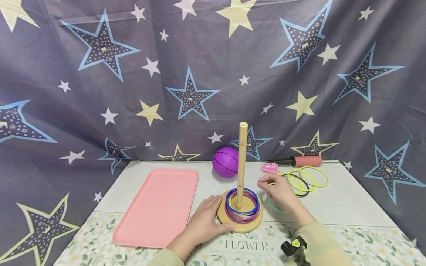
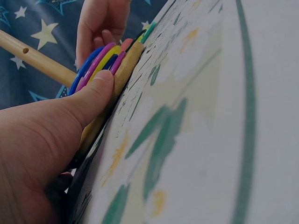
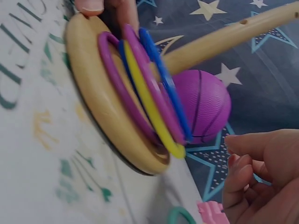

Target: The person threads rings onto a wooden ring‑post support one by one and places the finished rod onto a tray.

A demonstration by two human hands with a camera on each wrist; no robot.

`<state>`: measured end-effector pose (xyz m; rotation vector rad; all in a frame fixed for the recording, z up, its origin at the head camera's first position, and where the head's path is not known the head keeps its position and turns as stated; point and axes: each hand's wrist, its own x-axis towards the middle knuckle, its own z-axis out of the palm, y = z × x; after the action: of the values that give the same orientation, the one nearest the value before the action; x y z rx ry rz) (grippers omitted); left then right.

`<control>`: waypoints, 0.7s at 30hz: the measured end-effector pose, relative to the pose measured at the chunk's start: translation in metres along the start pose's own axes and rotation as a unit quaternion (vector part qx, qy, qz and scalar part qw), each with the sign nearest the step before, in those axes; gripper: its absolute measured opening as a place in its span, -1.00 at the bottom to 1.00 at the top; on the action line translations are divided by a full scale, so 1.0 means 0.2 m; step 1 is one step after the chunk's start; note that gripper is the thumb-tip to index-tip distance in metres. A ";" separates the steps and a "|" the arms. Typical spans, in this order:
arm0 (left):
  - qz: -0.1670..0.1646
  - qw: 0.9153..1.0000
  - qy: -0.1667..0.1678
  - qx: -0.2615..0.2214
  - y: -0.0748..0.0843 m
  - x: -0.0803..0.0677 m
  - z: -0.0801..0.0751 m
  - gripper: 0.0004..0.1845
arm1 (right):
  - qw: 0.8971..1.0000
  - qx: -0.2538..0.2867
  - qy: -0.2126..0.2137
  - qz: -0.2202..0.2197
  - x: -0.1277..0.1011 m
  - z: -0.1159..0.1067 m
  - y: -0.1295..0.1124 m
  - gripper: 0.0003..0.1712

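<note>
A wooden ring-toss stand (image 1: 242,162) has an upright peg on a round base (image 1: 246,227). Blue, purple and yellow rings (image 1: 242,213) lie stacked round the foot of its peg. My left hand (image 1: 208,220) holds the left edge of the base, its thumb (image 2: 96,88) lying over the rim in the left wrist view. To the right of the peg, my right hand (image 1: 279,190) is raised with loosely curled fingers and nothing between them. Below that hand a teal ring (image 1: 275,207) lies on the table, partly hidden.
A pink tray (image 1: 159,207) lies on the left. Behind the stand sits a purple ball (image 1: 225,162). At the back right are a pink toy (image 1: 269,168), a pump with a red barrel (image 1: 307,161), and several yellow rings (image 1: 324,177) with a black ring (image 1: 304,194).
</note>
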<state>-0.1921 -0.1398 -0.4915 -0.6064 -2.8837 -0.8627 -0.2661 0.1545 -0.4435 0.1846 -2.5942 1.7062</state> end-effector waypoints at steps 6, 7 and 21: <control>0.002 1.000 -0.001 -0.001 0.00 0.00 0.00 0.24 | 1.000 -0.006 0.014 -0.004 0.00 -0.09 -0.01 -0.79; 0.003 1.000 -0.001 -0.001 0.00 0.00 0.00 0.24 | 1.000 -0.005 0.016 -0.004 -0.01 -0.11 -0.01 -0.78; -0.001 1.000 -0.005 0.003 0.00 0.00 0.00 0.25 | 0.999 -0.020 0.039 0.008 -0.05 -0.28 0.00 -0.64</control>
<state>-0.1918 -0.1407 -0.4918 -0.6104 -2.8950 -0.8525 -0.2580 0.2057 -0.4225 0.0950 -2.5785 1.6297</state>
